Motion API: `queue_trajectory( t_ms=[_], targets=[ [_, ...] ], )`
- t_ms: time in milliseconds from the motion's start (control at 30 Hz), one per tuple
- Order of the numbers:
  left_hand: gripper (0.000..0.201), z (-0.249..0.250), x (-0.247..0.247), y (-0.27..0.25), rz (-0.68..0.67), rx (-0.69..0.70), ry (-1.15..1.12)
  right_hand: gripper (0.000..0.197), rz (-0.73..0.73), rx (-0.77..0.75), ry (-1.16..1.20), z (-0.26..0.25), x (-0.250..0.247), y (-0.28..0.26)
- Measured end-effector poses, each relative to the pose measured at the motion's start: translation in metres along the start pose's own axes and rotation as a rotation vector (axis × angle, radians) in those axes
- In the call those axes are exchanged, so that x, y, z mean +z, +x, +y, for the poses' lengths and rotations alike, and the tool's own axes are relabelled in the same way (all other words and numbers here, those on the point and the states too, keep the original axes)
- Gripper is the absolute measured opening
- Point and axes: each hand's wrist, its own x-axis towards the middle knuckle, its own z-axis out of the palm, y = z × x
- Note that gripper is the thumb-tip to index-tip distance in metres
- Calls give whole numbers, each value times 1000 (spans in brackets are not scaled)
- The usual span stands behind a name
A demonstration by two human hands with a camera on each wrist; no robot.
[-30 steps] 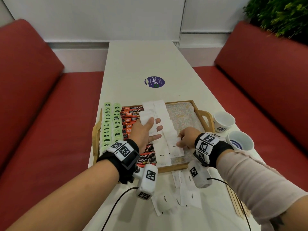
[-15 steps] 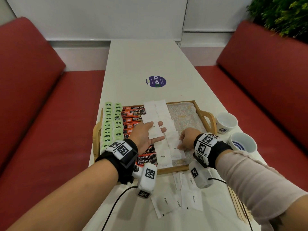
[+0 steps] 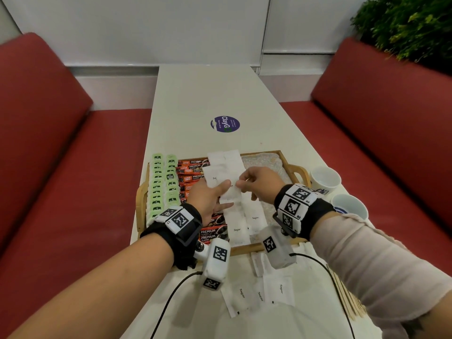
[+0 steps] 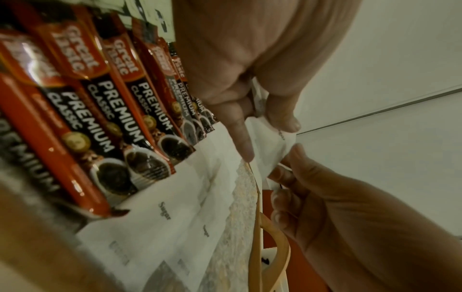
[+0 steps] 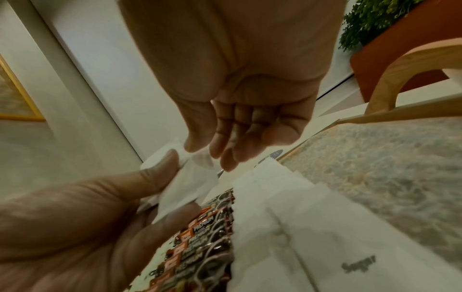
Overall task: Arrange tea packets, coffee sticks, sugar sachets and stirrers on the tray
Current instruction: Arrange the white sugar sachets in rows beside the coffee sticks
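Note:
My left hand (image 3: 225, 192) grips a small stack of white sugar sachets (image 3: 215, 178) above the middle of the wooden tray (image 3: 244, 247). My right hand (image 3: 244, 184) pinches the right corner of one held sachet (image 4: 271, 146) between thumb and forefinger. In the right wrist view that sachet (image 5: 192, 183) sits between both hands. Green tea packets (image 3: 163, 184) fill the tray's left side, red coffee sticks (image 3: 193, 172) lie beside them, and two columns of sugar sachets (image 3: 254, 217) run down the middle. Wooden stirrers (image 3: 347, 300) lie on the table under my right forearm.
Several loose sugar sachets (image 3: 278, 289) lie on the table in front of the tray. Two white cups (image 3: 325, 178) (image 3: 349, 209) stand right of the tray's handle (image 3: 297, 171). The tray's right part shows bare speckled lining (image 3: 266, 160). Red benches flank the table.
My right hand has left the near sachets on the tray, risen and moved left to the stack in my left hand. The left hand has lifted slightly with its sachets.

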Motion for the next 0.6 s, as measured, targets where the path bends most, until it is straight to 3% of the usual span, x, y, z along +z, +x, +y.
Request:
queue_trajectory(
  t_ms=[133,300,467,600],
  targets=[
    [35,2,3,-4,-29,-5,23,24,-15,13,0,-1,1,-5],
    [30,5,4,-6,40,17,-16,29,5,124,-66,14,-16,-11],
    [29,5,3,-4,157,8,-19,35,-130,290,-251,38,-19,-18],
    [24,3,3,-4,183,15,27,38,-218,340,-334,48,-11,-20]
  ],
)
